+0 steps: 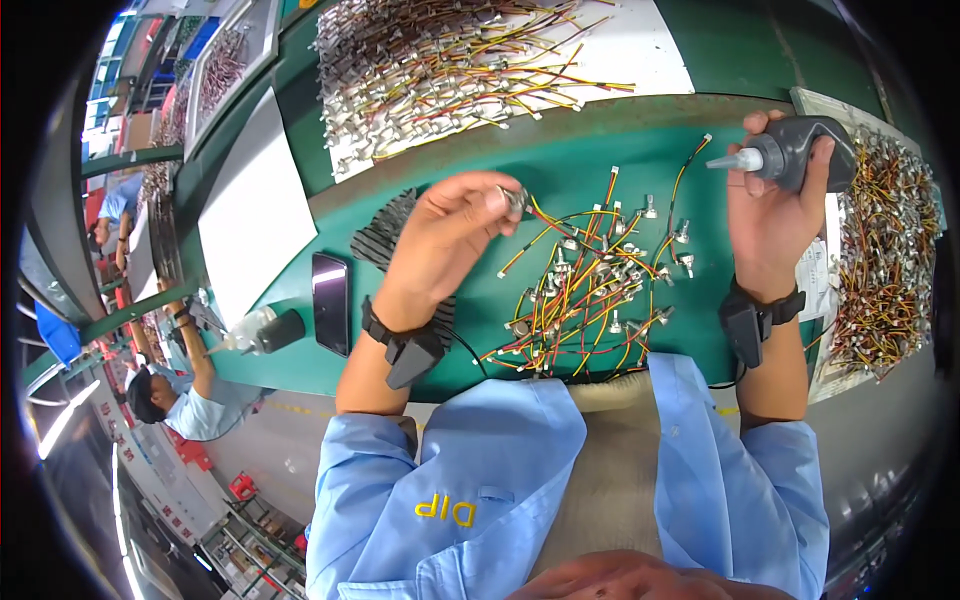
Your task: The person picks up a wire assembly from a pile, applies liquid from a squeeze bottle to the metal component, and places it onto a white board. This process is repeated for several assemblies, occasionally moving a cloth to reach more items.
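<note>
My left hand (pixel 450 232) is raised over the green table (pixel 470 340), pinching a small metal component (pixel 514 200) with red, yellow and black wires trailing from it. My right hand (pixel 775 215) grips a dark grey squeeze bottle (pixel 805 150) with a white nozzle pointing left toward the component, a gap between them. Between my hands lies a loose bunch of wired components (pixel 590 300) on the table. Both wrists wear black straps.
A large heap of wire harnesses (pixel 440 60) lies on white sheet at the back; another heap (pixel 885 250) sits at the right. A black phone (pixel 331 303), a second bottle (pixel 268 330) and a black ridged pad (pixel 385 235) lie left. Another person (pixel 180 400) works at far left.
</note>
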Demonstrator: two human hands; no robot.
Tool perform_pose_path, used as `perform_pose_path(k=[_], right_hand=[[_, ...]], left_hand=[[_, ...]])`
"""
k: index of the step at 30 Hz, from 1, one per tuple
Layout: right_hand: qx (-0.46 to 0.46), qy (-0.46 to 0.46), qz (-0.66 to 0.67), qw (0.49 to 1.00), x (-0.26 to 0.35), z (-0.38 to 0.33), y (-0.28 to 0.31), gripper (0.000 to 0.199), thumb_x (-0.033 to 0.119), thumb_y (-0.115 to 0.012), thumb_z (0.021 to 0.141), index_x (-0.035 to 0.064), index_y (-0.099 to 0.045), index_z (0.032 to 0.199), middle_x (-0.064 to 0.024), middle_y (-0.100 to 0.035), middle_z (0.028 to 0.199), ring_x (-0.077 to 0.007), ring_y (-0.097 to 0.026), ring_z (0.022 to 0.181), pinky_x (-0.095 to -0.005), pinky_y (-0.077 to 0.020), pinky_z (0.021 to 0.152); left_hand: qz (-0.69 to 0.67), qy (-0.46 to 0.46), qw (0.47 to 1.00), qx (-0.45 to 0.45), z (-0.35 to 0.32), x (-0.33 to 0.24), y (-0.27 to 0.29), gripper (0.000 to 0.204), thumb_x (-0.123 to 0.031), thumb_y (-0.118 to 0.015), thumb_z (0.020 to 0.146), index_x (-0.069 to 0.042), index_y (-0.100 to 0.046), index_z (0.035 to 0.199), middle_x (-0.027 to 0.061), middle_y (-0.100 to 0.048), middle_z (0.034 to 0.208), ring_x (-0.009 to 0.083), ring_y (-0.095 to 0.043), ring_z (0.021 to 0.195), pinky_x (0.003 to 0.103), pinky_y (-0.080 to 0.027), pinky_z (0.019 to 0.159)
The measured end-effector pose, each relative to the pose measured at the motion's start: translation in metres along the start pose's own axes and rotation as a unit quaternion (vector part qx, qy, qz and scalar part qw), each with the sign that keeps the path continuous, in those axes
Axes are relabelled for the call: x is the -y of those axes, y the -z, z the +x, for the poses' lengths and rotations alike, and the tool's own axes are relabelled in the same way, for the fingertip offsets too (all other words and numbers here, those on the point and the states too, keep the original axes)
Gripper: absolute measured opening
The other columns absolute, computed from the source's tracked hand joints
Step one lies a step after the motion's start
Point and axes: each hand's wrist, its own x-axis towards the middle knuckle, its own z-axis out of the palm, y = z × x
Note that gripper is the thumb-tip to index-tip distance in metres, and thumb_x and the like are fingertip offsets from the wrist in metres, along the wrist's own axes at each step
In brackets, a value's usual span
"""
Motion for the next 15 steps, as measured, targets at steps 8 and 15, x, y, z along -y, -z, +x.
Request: perform_pose_path(k=[8, 15], right_hand=[[-0.038, 0.001, 0.000, 0.999, 0.001, 0.003, -0.001, 0.046, 0.040, -0.047, 0.099, -0.0035, -0.052, 0.111, -0.0186, -0.061, 0.104, -0.0138, -0.049, 0.057, -0.0270, -0.0468, 0.068], [-0.046, 0.013, -0.010, 0.999, -0.002, 0.004, -0.005, 0.043, 0.039, -0.047, 0.100, -0.0032, -0.054, 0.108, -0.0191, -0.063, 0.100, -0.0134, -0.050, 0.057, -0.0254, -0.0461, 0.065]], left_hand=[[0.171, -0.067, 0.982, -0.032, 0.093, -0.085, 0.010, 0.026, -0.008, -0.061, 0.092, 0.002, -0.060, 0.116, 0.0098, -0.068, 0.097, 0.0175, -0.064, 0.087, 0.027, -0.052, 0.076], [0.584, -0.186, 0.782, -0.114, 0.169, -0.088, 0.028, 0.019, -0.016, -0.070, 0.083, -0.005, -0.072, 0.098, 0.0073, -0.072, 0.092, 0.0141, -0.066, 0.086, 0.028, -0.048, 0.076]])
